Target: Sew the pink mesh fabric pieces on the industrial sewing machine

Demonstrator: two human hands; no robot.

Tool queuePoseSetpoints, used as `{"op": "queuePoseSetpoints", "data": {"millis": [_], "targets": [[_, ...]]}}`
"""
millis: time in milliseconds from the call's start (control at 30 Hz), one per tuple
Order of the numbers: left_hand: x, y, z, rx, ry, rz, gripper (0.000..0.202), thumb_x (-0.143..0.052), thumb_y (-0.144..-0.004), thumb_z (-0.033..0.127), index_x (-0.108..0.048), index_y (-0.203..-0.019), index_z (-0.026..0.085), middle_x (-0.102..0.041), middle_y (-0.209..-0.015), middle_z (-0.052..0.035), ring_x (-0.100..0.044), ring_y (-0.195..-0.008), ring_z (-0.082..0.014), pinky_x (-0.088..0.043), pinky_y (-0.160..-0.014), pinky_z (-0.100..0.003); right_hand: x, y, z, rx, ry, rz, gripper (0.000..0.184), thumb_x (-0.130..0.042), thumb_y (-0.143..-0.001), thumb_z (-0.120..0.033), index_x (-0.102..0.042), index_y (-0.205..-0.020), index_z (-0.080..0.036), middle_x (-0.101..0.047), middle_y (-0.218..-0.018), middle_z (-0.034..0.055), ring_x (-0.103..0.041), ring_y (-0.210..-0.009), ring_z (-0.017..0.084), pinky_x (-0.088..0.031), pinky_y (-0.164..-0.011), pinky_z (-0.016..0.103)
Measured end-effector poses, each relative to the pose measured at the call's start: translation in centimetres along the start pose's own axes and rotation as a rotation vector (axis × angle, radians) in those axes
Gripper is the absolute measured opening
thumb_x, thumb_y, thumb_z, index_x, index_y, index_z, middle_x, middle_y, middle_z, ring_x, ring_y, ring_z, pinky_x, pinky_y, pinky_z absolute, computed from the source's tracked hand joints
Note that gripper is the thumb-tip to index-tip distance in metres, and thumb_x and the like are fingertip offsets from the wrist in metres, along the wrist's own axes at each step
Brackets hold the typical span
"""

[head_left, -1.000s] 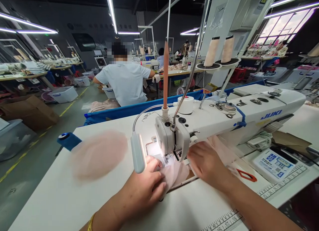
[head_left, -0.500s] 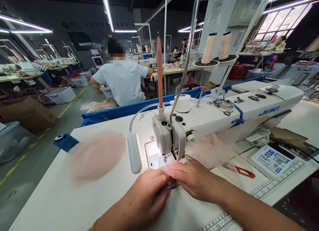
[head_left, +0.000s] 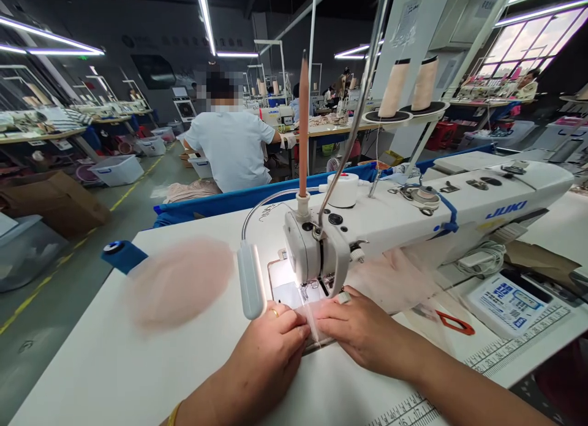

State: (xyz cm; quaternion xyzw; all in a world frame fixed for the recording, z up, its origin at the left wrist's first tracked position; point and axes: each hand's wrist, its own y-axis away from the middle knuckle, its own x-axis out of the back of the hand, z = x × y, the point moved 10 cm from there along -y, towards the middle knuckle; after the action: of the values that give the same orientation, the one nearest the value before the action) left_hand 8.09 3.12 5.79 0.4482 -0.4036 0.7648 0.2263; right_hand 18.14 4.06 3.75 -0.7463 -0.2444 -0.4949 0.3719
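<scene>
Both my hands rest on the white table just in front of the needle of a white JUKI sewing machine [head_left: 413, 220]. My left hand [head_left: 271, 346] has its fingers curled and pinches a sheer pale pink fabric piece [head_left: 316, 322]. My right hand [head_left: 356, 331] lies on the same piece with its fingers pressed down, meeting the left hand's fingertips. More pink fabric [head_left: 395, 279] is bunched under the machine arm behind my right hand. A small lamp [head_left: 250, 288] on a flexible neck lights the needle plate.
A blurred pink fabric pile [head_left: 179, 285] lies at the left of the table [head_left: 114, 365]. Red-handled snips [head_left: 452, 322] and a control panel [head_left: 505, 297] sit to the right. Thread cones [head_left: 408, 86] stand behind. A person in a light shirt [head_left: 229, 147] works at the station ahead.
My right hand came from beside the presser foot down to the front of the needle and met the left hand. Both hands now hold the fabric flat closer to the needle plate.
</scene>
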Motion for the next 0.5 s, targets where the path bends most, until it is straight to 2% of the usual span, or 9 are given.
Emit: {"op": "queuePoseSetpoints", "data": {"millis": [167,300,500], "targets": [[0.0,0.0,-0.6,0.022,-0.034,0.006,0.03,-0.045,-0.095,0.005,-0.07,-0.091,0.02,-0.071,-0.086,-0.0066,-0.059,-0.075,-0.0208,-0.05,-0.073,-0.036,0.1,-0.2,0.0,-0.001,0.042,0.008,0.023,-0.052,-0.088,-0.001,-0.063,-0.087,-0.021,-0.07,-0.089,0.0019,-0.051,-0.074,0.02,-0.038,-0.079,0.034],[0.2,0.2,-0.2,0.002,-0.036,0.011,0.028,-0.047,-0.094,0.006,-0.071,-0.095,0.021,-0.071,-0.089,-0.007,-0.06,-0.074,-0.0208,-0.048,-0.071,-0.036,0.0,-0.2,0.4,-0.033,0.056,-0.005,0.022,-0.054,-0.09,-0.003,-0.064,-0.088,-0.022,-0.071,-0.09,0.0024,-0.053,-0.079,0.021,-0.04,-0.08,0.034],[0.2,0.0,0.3,-0.003,-0.072,-0.001,0.031,-0.044,-0.094,0.005,-0.071,-0.097,0.021,-0.072,-0.088,-0.0061,-0.06,-0.072,-0.02,-0.048,-0.072,-0.038,-0.1,-0.2,0.9,-0.063,0.073,0.013,0.023,-0.055,-0.093,-0.004,-0.068,-0.098,-0.024,-0.074,-0.093,0.0037,-0.058,-0.087,0.023,-0.044,-0.086,0.035]]}}
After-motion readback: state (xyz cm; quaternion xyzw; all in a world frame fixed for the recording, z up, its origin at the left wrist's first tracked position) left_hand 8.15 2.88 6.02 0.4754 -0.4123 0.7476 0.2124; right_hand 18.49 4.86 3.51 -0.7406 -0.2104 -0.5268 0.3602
